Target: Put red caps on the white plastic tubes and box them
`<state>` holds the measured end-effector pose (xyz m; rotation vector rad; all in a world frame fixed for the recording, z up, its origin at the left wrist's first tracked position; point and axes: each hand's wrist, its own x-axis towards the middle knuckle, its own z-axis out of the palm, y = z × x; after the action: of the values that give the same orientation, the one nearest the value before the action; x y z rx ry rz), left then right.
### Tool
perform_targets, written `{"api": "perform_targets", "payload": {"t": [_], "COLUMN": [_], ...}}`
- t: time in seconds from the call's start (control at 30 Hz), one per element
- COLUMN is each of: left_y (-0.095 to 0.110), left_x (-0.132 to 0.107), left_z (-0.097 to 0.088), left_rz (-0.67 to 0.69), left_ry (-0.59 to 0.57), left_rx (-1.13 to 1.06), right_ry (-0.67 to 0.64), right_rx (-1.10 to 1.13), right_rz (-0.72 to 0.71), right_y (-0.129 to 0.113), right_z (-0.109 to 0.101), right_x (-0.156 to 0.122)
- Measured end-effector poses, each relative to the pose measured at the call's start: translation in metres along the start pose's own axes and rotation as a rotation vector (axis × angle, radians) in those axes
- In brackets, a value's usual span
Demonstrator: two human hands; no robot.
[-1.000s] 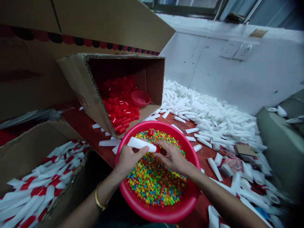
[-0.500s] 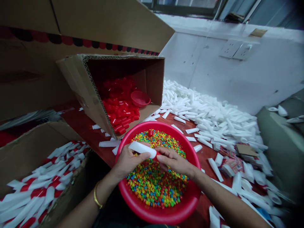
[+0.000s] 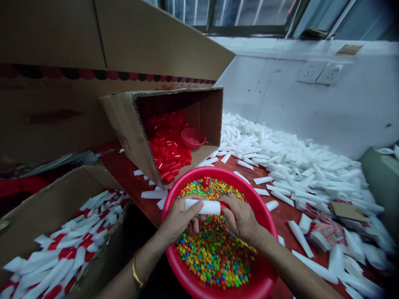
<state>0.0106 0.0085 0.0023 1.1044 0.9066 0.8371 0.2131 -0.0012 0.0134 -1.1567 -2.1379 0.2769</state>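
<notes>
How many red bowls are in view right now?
2. A large red basin of coloured candies sits under the left hand and right hand, which grip a white tube; a small red bowl lies inside the tipped carton. More may be hidden.

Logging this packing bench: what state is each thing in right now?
white tube: horizontal, held by left hand and right hand
red basin: upright, full of candies
carton: on its side, open, red caps inside
left box: open, holds capped tubes
loose tubes: heaped on table

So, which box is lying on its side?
The box of red caps behind the basin; the box of capped tubes at the left opens upward.
</notes>
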Motion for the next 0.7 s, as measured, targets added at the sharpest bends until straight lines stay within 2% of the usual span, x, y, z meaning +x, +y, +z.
{"api": "perform_targets", "payload": {"t": [0.03,0.1,0.2,0.27,0.3,0.37,0.47,0.53,0.57,0.63,0.7], "left_y": [-0.001,-0.002,-0.006,-0.010,-0.013,-0.015,-0.008,0.000,0.004,0.008,0.006], "left_x": [0.000,-0.003,-0.012,-0.018,-0.021,-0.024,-0.029,-0.035,-0.039,-0.052,-0.071], "left_z": [0.002,0.006,0.009,0.010,0.011,0.012,0.006,-0.007,-0.017,-0.043,-0.077], "left_rz": [-0.013,0.091,0.486,0.738,0.826,0.917,0.963,0.961,0.936,0.822,0.643], "left_ry": [0.003,-0.011,0.029,0.093,0.124,0.163,0.157,0.191,0.244,0.438,0.698], "left_rx": [0.040,0.205,0.594,0.812,0.896,1.032,1.112,1.083,1.070,1.099,1.193], "right_ry": [-0.013,-0.025,-0.099,-0.199,-0.250,-0.327,-0.435,-0.473,-0.466,-0.411,-0.421], "right_rx": [-0.001,0.065,0.264,0.380,0.421,0.480,0.488,0.361,0.247,-0.048,-0.309], "right_rz": [-0.004,0.117,0.484,0.664,0.720,0.784,0.777,0.687,0.631,0.531,0.502], "right_y": [0.000,-0.002,-0.007,-0.011,-0.013,-0.015,-0.014,-0.010,-0.005,0.007,0.021], "right_z": [0.000,0.002,0.006,0.008,0.009,0.011,0.012,0.011,0.011,0.013,0.020], "right_x": [-0.001,-0.002,0.001,0.004,0.006,0.009,0.017,0.028,0.036,0.054,0.072]}}
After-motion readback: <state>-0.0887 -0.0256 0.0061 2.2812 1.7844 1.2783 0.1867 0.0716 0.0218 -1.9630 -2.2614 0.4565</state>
